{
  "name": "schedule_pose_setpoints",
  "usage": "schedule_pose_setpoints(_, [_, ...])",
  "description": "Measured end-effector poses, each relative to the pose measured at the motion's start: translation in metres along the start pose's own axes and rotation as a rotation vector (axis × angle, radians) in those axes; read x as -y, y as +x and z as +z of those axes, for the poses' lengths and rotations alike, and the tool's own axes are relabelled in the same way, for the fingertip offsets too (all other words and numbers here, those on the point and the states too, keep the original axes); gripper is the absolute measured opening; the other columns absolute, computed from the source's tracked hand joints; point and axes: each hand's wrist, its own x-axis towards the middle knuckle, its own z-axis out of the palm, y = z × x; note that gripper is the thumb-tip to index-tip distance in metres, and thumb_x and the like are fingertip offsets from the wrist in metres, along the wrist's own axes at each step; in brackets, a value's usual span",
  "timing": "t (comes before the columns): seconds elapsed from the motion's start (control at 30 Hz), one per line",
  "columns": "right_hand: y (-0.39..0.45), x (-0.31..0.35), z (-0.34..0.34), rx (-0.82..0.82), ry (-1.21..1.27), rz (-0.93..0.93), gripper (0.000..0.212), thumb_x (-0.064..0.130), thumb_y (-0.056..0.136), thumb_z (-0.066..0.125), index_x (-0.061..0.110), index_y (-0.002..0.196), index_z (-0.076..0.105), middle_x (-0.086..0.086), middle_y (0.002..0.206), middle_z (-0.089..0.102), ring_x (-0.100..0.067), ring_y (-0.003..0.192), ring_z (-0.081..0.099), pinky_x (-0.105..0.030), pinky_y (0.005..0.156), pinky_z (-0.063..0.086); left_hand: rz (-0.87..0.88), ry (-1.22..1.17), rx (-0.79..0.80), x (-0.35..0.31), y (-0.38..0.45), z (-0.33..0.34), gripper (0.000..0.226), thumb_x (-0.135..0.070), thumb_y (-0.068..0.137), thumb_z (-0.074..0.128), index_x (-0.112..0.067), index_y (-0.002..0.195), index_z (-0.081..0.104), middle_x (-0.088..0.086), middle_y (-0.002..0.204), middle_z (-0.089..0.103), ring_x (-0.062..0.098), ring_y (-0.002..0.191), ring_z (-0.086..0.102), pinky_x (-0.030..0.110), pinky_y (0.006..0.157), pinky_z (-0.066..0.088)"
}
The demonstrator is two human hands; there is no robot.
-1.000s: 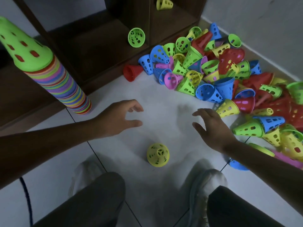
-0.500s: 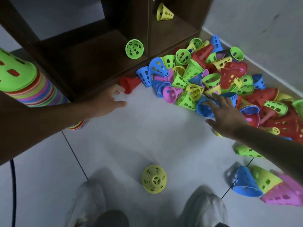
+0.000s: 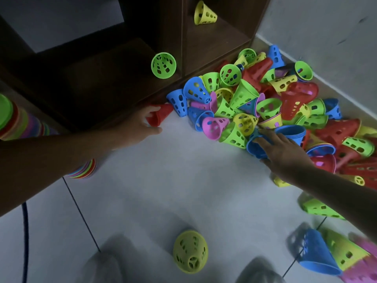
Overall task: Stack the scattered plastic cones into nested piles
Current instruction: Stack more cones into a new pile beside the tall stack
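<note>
A big heap of perforated plastic cones [image 3: 271, 103] in red, blue, green, yellow and pink lies against the wall at the right. A tall nested stack [image 3: 83, 170] with a green cone on top stands at the left, partly behind my left forearm. My left hand [image 3: 138, 123] reaches to a lone red cone [image 3: 162, 116] by the shelf base; its fingers curl over the cone's wide rim, and the thumb lies below. My right hand [image 3: 285, 154] lies on a blue cone [image 3: 254, 149] at the heap's near edge, fingers stretched over it.
A dark wooden shelf unit [image 3: 106, 82] holds a green cone [image 3: 163, 65] and a yellow cone [image 3: 204, 14]. On the tiled floor lie a yellow cone [image 3: 190, 252], a green cone [image 3: 320, 208] and a short blue-yellow-pink nest [image 3: 318, 252]. My shoes show at the bottom edge.
Both hands moved away from me toward the heap. The left hand went from the open floor to the red cone and closed on its rim. The right hand reached the blue cone.
</note>
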Motion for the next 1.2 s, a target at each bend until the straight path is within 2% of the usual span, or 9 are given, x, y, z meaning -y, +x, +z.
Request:
schedule_pose_setpoints(0.1, [0.002,-0.004,0.001,-0.058,0.082,-0.009,0.061,0.023,0.084,0.078,0.013,0.139,0.053,-0.012,0.15,0.045,-0.038,0.125,0.051,-0.051,0.091,0.052,-0.027,-0.083,-0.033,-0.003,0.008,0.007,0.064,-0.013,0.089,0.074,-0.023,0.146,0.047,0.007,0.14,0.055,0.022,0.111,0.061,0.022,0.065,0.046])
schedule_pose_setpoints(0.23, [0.002,-0.006,0.003,-0.117,0.159,0.002,0.058,0.031,0.09,0.07,0.016,0.142,0.049,-0.006,0.15,0.044,-0.033,0.126,0.048,-0.047,0.091,0.052,-0.047,-0.184,-0.177,-0.008,0.012,0.019,0.041,-0.002,0.087,0.073,-0.007,0.126,0.061,0.014,0.124,0.065,0.022,0.099,0.064,0.023,0.071,0.05])
schedule_pose_setpoints(0.33, [-0.001,-0.004,0.007,-0.119,0.184,0.014,0.057,0.03,0.09,0.069,0.017,0.141,0.049,-0.008,0.151,0.044,-0.035,0.129,0.048,-0.049,0.093,0.052,-0.079,-0.202,-0.198,-0.006,0.006,0.024,0.026,-0.003,0.086,0.075,-0.017,0.105,0.065,0.014,0.118,0.066,0.028,0.1,0.067,0.034,0.074,0.056])
schedule_pose_setpoints(0.47, [-0.005,-0.001,0.012,-0.109,0.306,0.053,0.057,0.028,0.09,0.07,0.018,0.142,0.047,-0.006,0.153,0.04,-0.034,0.135,0.044,-0.048,0.1,0.049,-0.097,-0.221,-0.205,-0.01,-0.018,0.032,0.027,0.001,0.085,0.074,-0.023,0.087,0.062,0.01,0.11,0.066,0.025,0.095,0.068,0.03,0.067,0.056])
schedule_pose_setpoints(0.6, [-0.012,0.002,0.01,-0.125,0.4,0.066,0.06,0.025,0.09,0.071,0.019,0.143,0.044,-0.005,0.15,0.04,-0.034,0.129,0.05,-0.042,0.103,0.046,-0.116,-0.277,-0.156,-0.025,-0.058,0.039,0.028,0.001,0.08,0.078,-0.017,0.094,0.061,0.002,0.104,0.067,0.019,0.102,0.066,0.028,0.075,0.054])
schedule_pose_setpoints(0.73, [-0.026,0.014,0.008,-0.175,0.46,0.063,0.062,0.023,0.086,0.074,0.016,0.141,0.046,-0.007,0.146,0.043,-0.033,0.125,0.053,-0.043,0.098,0.05,-0.172,-0.382,-0.071,-0.044,-0.097,0.045,0.052,0.0,0.073,0.084,-0.021,0.111,0.056,0.005,0.103,0.071,0.014,0.09,0.07,0.02,0.07,0.053])
schedule_pose_setpoints(0.9, [-0.048,0.041,0.007,-0.264,0.593,0.074,0.059,0.017,0.082,0.077,0.013,0.135,0.051,-0.008,0.137,0.05,-0.025,0.12,0.054,-0.026,0.093,0.044,-0.224,-0.496,0.074,-0.051,-0.125,0.047,0.082,-0.004,0.069,0.087,-0.042,0.133,0.052,0.004,0.114,0.073,0.022,0.104,0.072,0.045,0.102,0.052])
schedule_pose_setpoints(1.07, [-0.078,0.074,-0.001,-0.318,0.756,0.108,0.058,0.016,0.083,0.079,0.013,0.134,0.052,0.001,0.128,0.053,-0.004,0.114,0.045,0.001,0.091,0.03,-0.196,-0.538,0.193,-0.057,-0.159,0.047,0.067,-0.007,0.071,0.087,-0.035,0.126,0.059,-0.003,0.108,0.077,0.018,0.104,0.072,0.045,0.102,0.052])
schedule_pose_setpoints(1.2, [-0.105,0.097,-0.012,-0.342,0.901,0.149,0.054,0.022,0.084,0.077,0.02,0.132,0.052,0.013,0.122,0.049,-0.003,0.11,0.051,-0.009,0.092,0.042,-0.174,-0.549,0.258,-0.055,-0.189,0.046,0.083,-0.02,0.05,0.097,-0.033,0.123,0.058,-0.001,0.108,0.077,0.019,0.103,0.073,0.039,0.092,0.056])
